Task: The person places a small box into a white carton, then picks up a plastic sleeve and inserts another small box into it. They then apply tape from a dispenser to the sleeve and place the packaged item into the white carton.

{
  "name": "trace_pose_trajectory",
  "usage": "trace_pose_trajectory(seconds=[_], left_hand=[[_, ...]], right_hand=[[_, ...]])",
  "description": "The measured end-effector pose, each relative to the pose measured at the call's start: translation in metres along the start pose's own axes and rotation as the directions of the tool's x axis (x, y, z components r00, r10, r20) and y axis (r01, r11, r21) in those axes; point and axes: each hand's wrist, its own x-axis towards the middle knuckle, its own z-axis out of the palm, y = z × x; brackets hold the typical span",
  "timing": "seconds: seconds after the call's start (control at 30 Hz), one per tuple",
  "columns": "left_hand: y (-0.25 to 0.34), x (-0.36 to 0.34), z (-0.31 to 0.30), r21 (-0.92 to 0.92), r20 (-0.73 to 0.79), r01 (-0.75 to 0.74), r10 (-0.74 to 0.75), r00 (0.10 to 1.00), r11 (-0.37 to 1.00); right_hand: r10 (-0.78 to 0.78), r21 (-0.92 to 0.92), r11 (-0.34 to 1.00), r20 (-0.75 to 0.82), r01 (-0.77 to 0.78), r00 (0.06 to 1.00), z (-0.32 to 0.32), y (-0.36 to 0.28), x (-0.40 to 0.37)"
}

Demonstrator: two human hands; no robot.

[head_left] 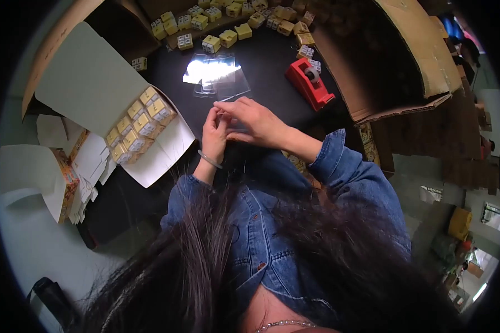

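Note:
My left hand (pixel 214 133), with a bangle at the wrist, is raised over the near edge of the dark table (pixel 269 72). My right hand (pixel 257 123) meets it, fingertips against fingertips. The fingers of both hands are bent and pressed together. Whatever lies between them is hidden or too small to make out. Just beyond the hands lies a loose pile of clear plastic sleeves (pixel 228 86), partly washed out by bright glare.
A red tape dispenser (pixel 309 84) stands right of the sleeves. Many small yellow boxes (pixel 211 43) line the far side. At left, a white carton (pixel 166 158) holds rows of similar boxes (pixel 141 125). Large cardboard boxes (pixel 419 50) flank the table; folded white cartons (pixel 89 166) lie further left.

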Motion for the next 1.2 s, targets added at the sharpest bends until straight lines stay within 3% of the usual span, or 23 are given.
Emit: trace_pose_trajectory(seconds=[0.03,0.07,0.13,0.17,0.2,0.27,0.33,0.4,0.47,0.5,0.57,0.6,0.63,0.7,0.73,0.8,0.87,0.9,0.93,1.0,1.07,1.17,1.2], left_hand=[[-0.011,0.005,-0.005,-0.033,-0.1,-0.016,0.013,0.995,0.999],[-0.009,0.005,-0.008,-0.029,-0.121,-0.012,0.008,0.993,1.0],[-0.008,0.001,-0.008,-0.06,-0.171,-0.033,0.022,0.985,0.998],[-0.01,-0.001,-0.007,-0.06,-0.17,-0.03,0.02,0.985,0.998],[-0.013,-0.001,-0.004,-0.003,-0.201,-0.024,0.023,0.979,1.0],[-0.014,0.002,0.0,0.073,-0.242,-0.044,0.061,0.968,0.996],[-0.013,0.003,0.001,0.058,-0.248,-0.019,0.033,0.968,0.998],[-0.014,0.001,-0.002,0.043,-0.236,-0.016,0.025,0.972,0.999],[-0.013,0.001,-0.002,0.043,-0.222,-0.008,0.018,0.975,0.999],[-0.013,0.001,-0.004,0.047,-0.206,0.007,0.003,0.978,0.999],[-0.015,0.002,-0.008,0.084,-0.194,0.002,0.015,0.981,0.996],[-0.013,0.002,-0.008,0.087,-0.177,0.005,0.01,0.984,0.996],[-0.012,0.0,-0.008,0.089,-0.161,0.014,0.0,0.987,0.996],[-0.011,-0.002,-0.012,0.086,-0.152,0.008,0.005,0.988,0.996],[-0.01,-0.001,-0.013,0.082,-0.127,-0.002,0.013,0.992,0.997],[0.0,-0.002,-0.009,0.092,-0.104,0.034,-0.024,0.994,0.995],[0.023,-0.001,0.005,0.101,-0.021,0.094,-0.093,0.995,0.99],[0.03,0.002,0.011,0.073,0.048,0.078,-0.081,0.996,0.994],[0.035,0.005,0.015,0.046,0.112,0.07,-0.075,0.991,0.996],[0.044,0.005,0.019,-0.065,0.204,0.232,-0.215,0.955,0.97],[0.049,0.001,0.012,-0.056,0.297,0.336,-0.306,0.904,0.94],[0.053,-0.022,0.008,-0.087,0.406,0.434,-0.366,0.837,0.897],[0.053,-0.027,0.005,-0.075,0.453,0.475,-0.395,0.8,0.876]], right_hand=[[-0.015,0.095,0.995,0.077,0.008,0.997,-0.009,0.014,0.008],[0.032,0.105,0.994,0.01,-0.033,0.999,-0.024,0.043,0.018],[0.194,-0.218,0.949,-0.166,-0.227,0.967,-0.074,0.115,0.041],[0.263,-0.41,0.841,-0.261,-0.353,0.929,-0.1,0.164,0.041],[0.503,-0.63,0.532,-0.302,-0.565,0.81,-0.124,0.189,0.04],[0.685,-0.526,0.304,-0.459,-0.795,0.566,-0.154,0.249,0.034],[0.804,-0.441,0.213,-0.428,-0.872,0.413,-0.164,0.273,0.034],[0.791,-0.38,0.27,-0.436,-0.885,0.429,-0.168,0.299,0.039],[0.534,-0.356,0.504,-0.587,-0.787,0.608,-0.173,0.329,0.049],[0.498,-0.423,0.573,-0.5,-0.702,0.708,-0.181,0.344,0.055],[0.46,-0.615,0.518,-0.386,-0.595,0.8,-0.187,0.354,0.055],[0.425,-0.608,0.591,-0.324,-0.531,0.845,-0.188,0.368,0.058],[0.422,-0.605,0.6,-0.317,-0.524,0.849,-0.193,0.37,0.058],[0.545,-0.643,0.577,-0.156,-0.504,0.824,-0.203,0.356,0.059],[0.541,-0.651,0.479,-0.309,-0.589,0.782,-0.204,0.328,0.067],[0.416,-0.296,0.766,-0.447,-0.571,0.791,-0.197,0.281,0.073],[0.44,-0.039,0.89,-0.192,-0.455,0.877,-0.164,0.186,0.072],[0.31,-0.057,0.946,-0.128,-0.319,0.942,-0.134,0.134,0.062],[0.273,0.037,0.961,0.03,-0.274,0.962,-0.107,0.082,0.05],[0.094,-0.057,0.995,0.134,-0.087,0.987,-0.056,0.031,0.019],[0.006,-0.17,0.985,0.039,0.0,0.999,-0.037,0.011,0.003],[0.1,0.067,0.99,0.273,-0.122,0.957,-0.055,0.002,-0.009],[0.063,0.125,0.987,0.265,-0.099,0.962,-0.055,0.002,-0.012]])
